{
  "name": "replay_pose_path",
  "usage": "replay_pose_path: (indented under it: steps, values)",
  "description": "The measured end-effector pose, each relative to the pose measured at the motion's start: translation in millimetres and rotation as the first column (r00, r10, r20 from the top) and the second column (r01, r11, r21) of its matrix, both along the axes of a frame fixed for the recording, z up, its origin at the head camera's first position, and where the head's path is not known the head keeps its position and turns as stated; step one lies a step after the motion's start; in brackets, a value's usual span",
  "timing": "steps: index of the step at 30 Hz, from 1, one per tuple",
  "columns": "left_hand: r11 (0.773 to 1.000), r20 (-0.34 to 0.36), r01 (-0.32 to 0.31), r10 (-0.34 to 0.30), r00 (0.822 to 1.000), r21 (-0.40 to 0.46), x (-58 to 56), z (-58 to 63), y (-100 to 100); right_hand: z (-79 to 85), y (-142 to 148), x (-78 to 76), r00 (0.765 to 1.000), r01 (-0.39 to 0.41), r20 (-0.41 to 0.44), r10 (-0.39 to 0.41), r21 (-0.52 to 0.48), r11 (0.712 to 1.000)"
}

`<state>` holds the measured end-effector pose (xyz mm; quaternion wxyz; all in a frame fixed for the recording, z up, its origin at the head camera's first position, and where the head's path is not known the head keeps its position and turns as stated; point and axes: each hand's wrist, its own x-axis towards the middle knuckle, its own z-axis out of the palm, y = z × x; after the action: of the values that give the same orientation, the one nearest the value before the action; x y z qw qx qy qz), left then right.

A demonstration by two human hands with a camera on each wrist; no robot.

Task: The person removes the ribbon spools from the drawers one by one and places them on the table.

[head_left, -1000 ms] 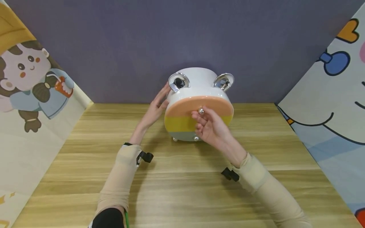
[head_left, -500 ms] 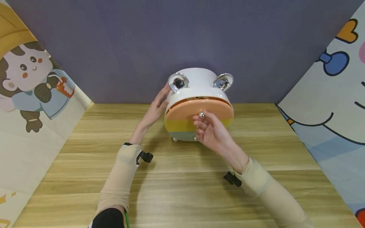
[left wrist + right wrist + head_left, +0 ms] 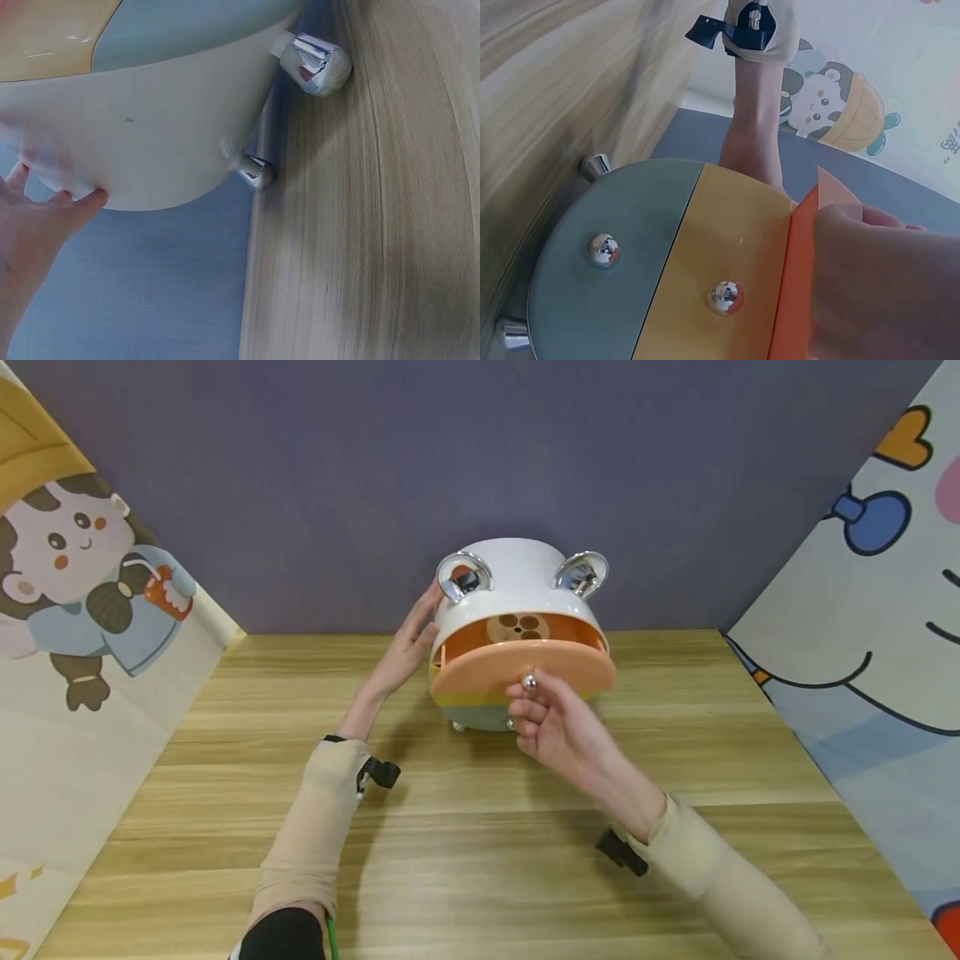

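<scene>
out has come the orange drawer (image 3: pixel 480 672): a second ago its front sat flush with the white box (image 3: pixel 517 568), and now it stands forward with a gap above its upper edge. the right hand (image 3: pixel 566 735) has drawn back along with it, while the left hand (image 3: pixel 403 658) has kept its place.

behind it all rises a plain purple-grey wall (image 3: pixel 480 452), and below spreads the wood-grain table (image 3: pixel 480 860). cartoon-printed panels flank it at left (image 3: pixel 97 577) and right (image 3: pixel 870 610). the box stands on the table near the wall, about midway across. under the drawer come a yellow front (image 3: pixel 731 232) and a green front (image 3: pixel 622 225) (level with each other, as the right wrist view shows).

the left hand lies against the box's left side, fingers stretched out and touching it, gripping nothing. the right hand pinches the drawer's knob (image 3: pixel 529 681) between thumb and fingers (that grip is hidden in the right wrist view).

two silver ears, left (image 3: pixel 465 578) and right (image 3: pixel 582 576), stick up from the box. a tan disc (image 3: pixel 517 627) with brown patches shows inside the opening, its lower part hidden by the drawer front. smallest are the shiny feet (image 3: pixel 255 174) beneath the box.
</scene>
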<state>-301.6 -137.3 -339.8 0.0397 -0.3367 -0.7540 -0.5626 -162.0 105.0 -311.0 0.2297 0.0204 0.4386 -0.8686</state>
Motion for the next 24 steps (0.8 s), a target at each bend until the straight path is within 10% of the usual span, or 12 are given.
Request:
replay_pose_path:
  steps: [24]
  values:
    - [1.000,0.001,-0.004,0.004,1.000,-0.011,-0.7,-0.3,3,-4.1,10,38.5,0.997,-0.053,-0.052,0.050,-0.056,0.997]
